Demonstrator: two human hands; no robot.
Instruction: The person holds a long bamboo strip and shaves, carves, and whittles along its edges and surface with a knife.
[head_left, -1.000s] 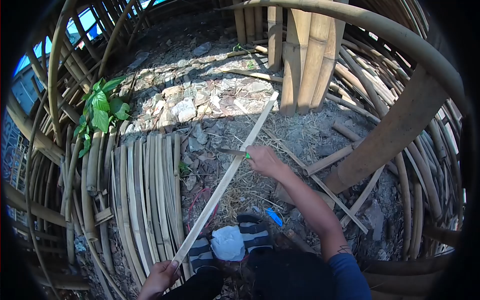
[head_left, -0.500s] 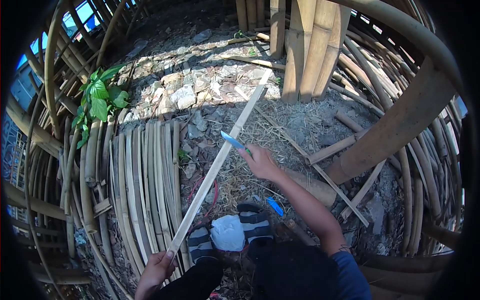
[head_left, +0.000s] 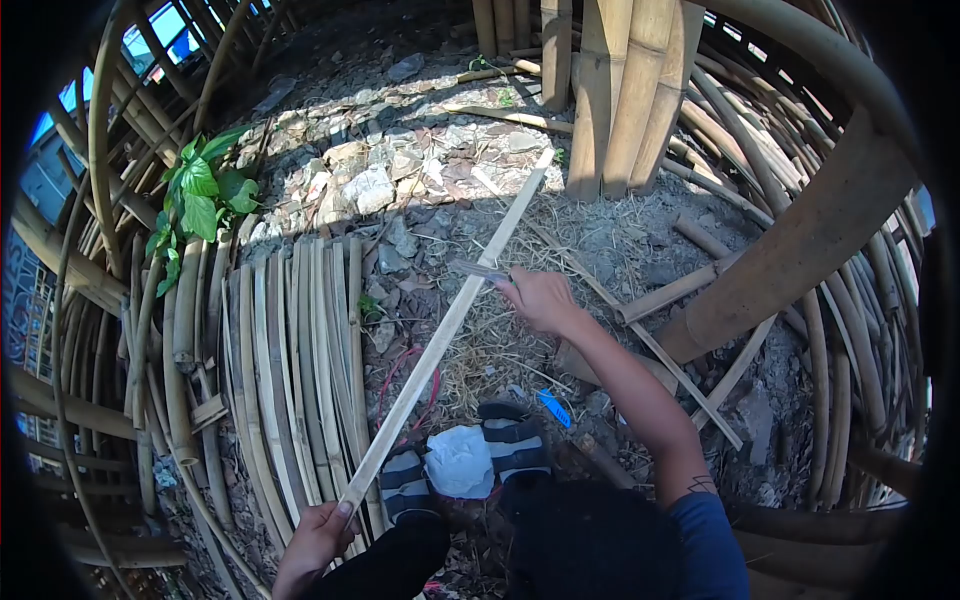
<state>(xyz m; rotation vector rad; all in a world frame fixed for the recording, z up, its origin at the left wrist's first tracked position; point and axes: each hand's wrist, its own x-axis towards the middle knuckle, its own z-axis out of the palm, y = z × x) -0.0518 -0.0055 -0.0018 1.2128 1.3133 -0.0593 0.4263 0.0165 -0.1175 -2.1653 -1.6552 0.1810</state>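
Note:
A long, flat bamboo strip (head_left: 420,372) slants from lower left to upper right in front of me. My left hand (head_left: 318,540) is closed around its near end, by my knee. Farther up, my right hand (head_left: 542,300) is closed on the handle of a knife (head_left: 480,270), the blade lying across the strip. The handle is mostly hidden by my fingers. Below the strip, thin shavings (head_left: 470,365) cover the ground, and a crumpled white piece (head_left: 459,462) sits between my shoes.
Several split bamboo strips (head_left: 300,370) lie side by side on the left. Thick bamboo poles (head_left: 635,100) stand ahead, and a large pole (head_left: 790,250) leans at the right. A blue object (head_left: 554,408) lies near my right shoe. A leafy plant (head_left: 200,190) grows at left.
My right hand has moved slightly up and to the right along the strip with the knife, whose blade has turned flatter. My left hand still holds the near end.

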